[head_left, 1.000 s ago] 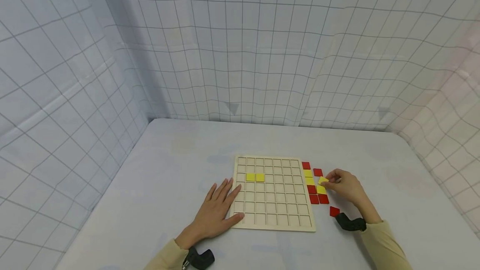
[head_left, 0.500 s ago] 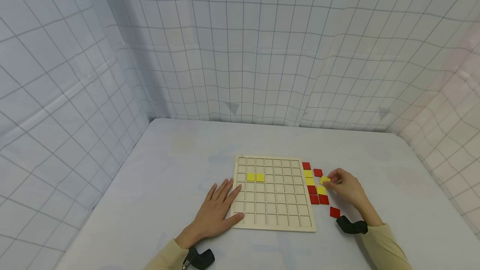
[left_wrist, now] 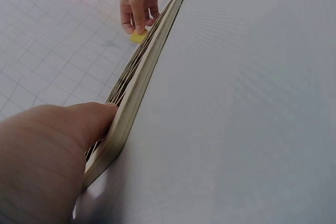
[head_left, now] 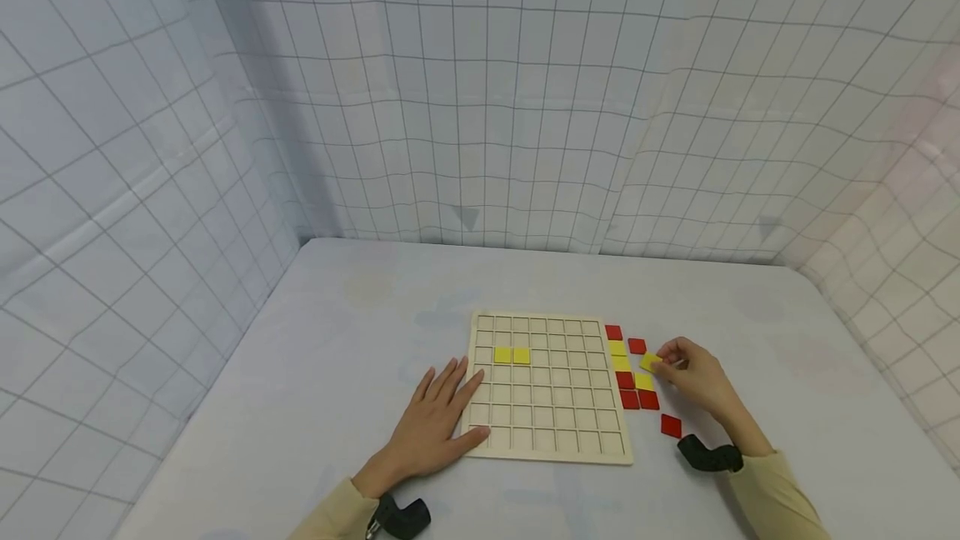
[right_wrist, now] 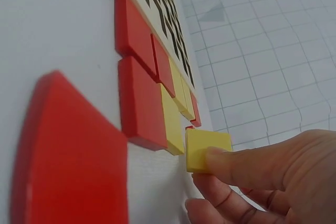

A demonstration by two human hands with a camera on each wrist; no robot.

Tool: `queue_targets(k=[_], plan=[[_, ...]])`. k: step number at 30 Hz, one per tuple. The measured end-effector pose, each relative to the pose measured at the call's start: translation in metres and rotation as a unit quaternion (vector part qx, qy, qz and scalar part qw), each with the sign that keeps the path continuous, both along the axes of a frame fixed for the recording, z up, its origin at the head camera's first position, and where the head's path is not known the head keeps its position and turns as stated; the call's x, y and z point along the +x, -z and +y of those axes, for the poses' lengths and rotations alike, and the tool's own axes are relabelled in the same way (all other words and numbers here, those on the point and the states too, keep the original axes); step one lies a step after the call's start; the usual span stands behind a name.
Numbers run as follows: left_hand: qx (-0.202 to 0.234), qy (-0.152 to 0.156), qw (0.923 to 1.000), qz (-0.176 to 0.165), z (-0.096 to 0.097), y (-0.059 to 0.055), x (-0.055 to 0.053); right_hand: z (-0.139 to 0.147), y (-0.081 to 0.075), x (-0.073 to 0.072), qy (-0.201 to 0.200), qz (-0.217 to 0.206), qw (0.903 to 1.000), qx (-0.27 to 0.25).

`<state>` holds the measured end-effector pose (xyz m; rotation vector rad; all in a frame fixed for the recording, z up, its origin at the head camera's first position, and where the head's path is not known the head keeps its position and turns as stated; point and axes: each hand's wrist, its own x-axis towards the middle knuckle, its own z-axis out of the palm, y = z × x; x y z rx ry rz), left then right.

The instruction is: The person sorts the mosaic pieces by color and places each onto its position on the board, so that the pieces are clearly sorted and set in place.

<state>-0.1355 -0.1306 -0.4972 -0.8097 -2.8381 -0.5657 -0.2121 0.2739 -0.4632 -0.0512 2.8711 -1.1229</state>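
A pale wooden grid board (head_left: pixel 555 394) lies on the table, with two yellow square tiles (head_left: pixel 512 355) side by side in its upper left cells. My left hand (head_left: pixel 431 427) rests flat with fingers spread, its fingertips and thumb on the board's left edge. In the left wrist view the thumb (left_wrist: pixel 89 121) presses the rim. Right of the board, my right hand (head_left: pixel 693 373) pinches a yellow tile (right_wrist: pixel 202 150) between thumb and fingers. That tile is held tilted above the table, beside the loose red and yellow tiles.
Several red tiles (head_left: pixel 628 400) and yellow tiles (head_left: pixel 618 356) lie along the board's right edge. One red tile (head_left: pixel 671 426) sits apart, nearer the right wrist. A white grid-patterned curtain (head_left: pixel 525 107) stands behind the table (head_left: pixel 360 315) and along its sides.
My right hand has drawn the yellow tile slightly right, away from the yellow tile below it, and still pinches it. The left hand keeps its place on the board.
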Motion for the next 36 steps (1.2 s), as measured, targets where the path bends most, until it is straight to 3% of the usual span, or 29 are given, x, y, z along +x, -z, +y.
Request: queue_targets(k=[9, 17, 22, 29, 36], plan=[[-0.007, -0.002, 1.0, -0.002, 0.0, -0.001, -0.001, -0.008, -0.005, 0.001, -0.001, 0.034, 0.9994, -0.012], [0.002, 0.0, 1.0, 0.004, 0.001, -0.003, 0.001, -0.023, -0.004, -0.002, -0.035, 0.088, 0.9953, -0.018], [-0.001, -0.003, 1.0, -0.007, 0.001, -0.002, 0.001, -0.035, -0.005, -0.003, -0.049, 0.093, 0.9941, -0.025], [0.004, 0.002, 0.9999, 0.013, 0.0, -0.002, 0.0, -0.055, -0.007, -0.004, -0.065, 0.094, 0.9926, -0.041], [0.007, 0.001, 0.9999, 0.012, 0.001, -0.001, 0.0, -0.072, -0.006, -0.008, -0.111, 0.126, 0.9836, -0.067]])
